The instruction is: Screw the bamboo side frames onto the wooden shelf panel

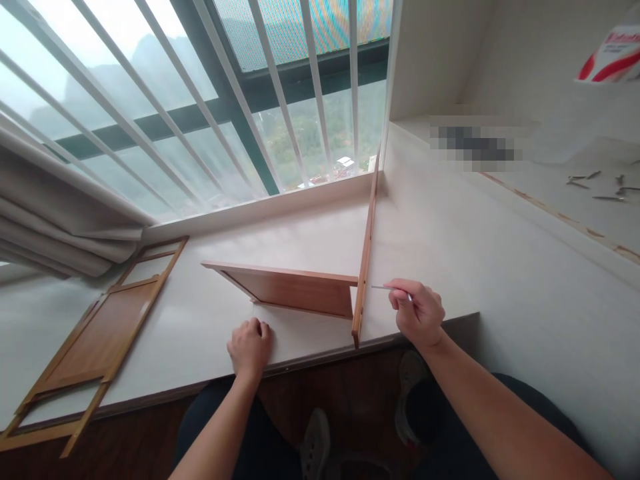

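A brown wooden panel (295, 288) stands on edge on the white sill (210, 333), its right end butted against a narrow wooden side board (367, 247) that runs back toward the window. My right hand (417, 312) pinches a thin metal screw (385, 287) and points its tip at the outer face of the side board. My left hand (250, 347) is closed in a fist and rests on the sill just in front of the panel, near the front edge.
A wooden framed panel (95, 340) lies flat at the left of the sill. Several loose screws (600, 185) lie on a raised ledge at the right. White window bars (200, 100) and a grey curtain (60, 227) are behind. My legs and shoes are below.
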`<move>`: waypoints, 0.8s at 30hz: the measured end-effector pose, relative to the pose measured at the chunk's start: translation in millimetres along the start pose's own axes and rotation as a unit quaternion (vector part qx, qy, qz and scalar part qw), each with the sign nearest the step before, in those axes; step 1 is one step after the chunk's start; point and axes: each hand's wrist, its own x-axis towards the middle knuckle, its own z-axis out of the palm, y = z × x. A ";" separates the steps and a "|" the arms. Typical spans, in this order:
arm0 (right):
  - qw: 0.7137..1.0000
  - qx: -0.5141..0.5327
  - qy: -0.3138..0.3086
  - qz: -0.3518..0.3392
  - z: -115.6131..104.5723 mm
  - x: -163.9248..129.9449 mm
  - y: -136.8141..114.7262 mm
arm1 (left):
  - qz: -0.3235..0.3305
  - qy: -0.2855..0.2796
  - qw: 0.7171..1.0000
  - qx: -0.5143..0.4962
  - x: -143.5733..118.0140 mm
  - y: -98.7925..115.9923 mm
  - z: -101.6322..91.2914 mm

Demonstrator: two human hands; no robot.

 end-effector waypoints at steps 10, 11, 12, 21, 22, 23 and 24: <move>0.999 0.010 -0.041 -0.018 -7.8 0.2 10.9 | -0.009 0.007 1.000 -0.007 -1.7 1.9 0.2; 0.999 0.012 -0.046 -0.019 -8.3 1.0 10.0 | -0.009 0.007 1.000 -0.007 -1.5 2.5 0.1; 0.999 0.012 -0.049 -0.020 -8.6 2.0 9.0 | -0.009 0.007 1.000 -0.006 -1.4 2.8 0.0; 0.998 0.000 -0.068 -0.014 -7.8 9.4 5.0 | -0.006 0.007 1.000 0.005 -2.3 1.5 -0.7; 0.998 -0.001 -0.068 -0.014 -7.8 9.7 5.6 | -0.005 0.008 1.000 0.005 -2.5 1.5 -0.9; 0.998 -0.001 -0.069 -0.015 -7.8 9.8 6.2 | -0.004 0.010 1.000 0.005 -2.5 1.6 -1.0; 0.997 -0.002 -0.070 -0.015 -7.8 9.8 6.9 | -0.003 0.011 1.000 0.005 -2.5 1.8 -1.1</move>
